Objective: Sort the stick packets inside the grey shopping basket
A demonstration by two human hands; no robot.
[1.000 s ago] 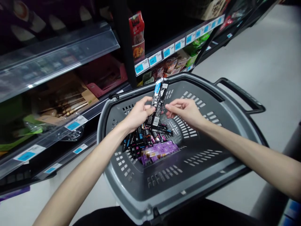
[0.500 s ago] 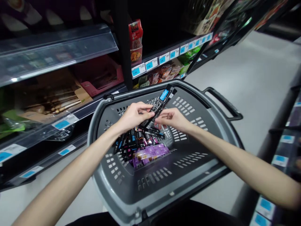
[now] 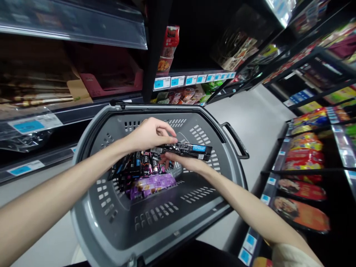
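Over one basket (image 3: 155, 241) I counted one left hand (image 3: 151, 134), one right hand (image 3: 187, 161) and at least two black packets (image 3: 185, 148). Right of it lay two oval packs (image 3: 308, 215); behind it, one pink box (image 3: 111, 88).

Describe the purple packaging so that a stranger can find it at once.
Look into the grey basket. Inside lies a pile of mostly black packets. On its near side is the purple packaging, set apart by its broad light-purple surface.

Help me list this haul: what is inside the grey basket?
The grey basket holds purple packaging and a heap of dark packets. The hands partly hide the heap; anything underneath is covered.
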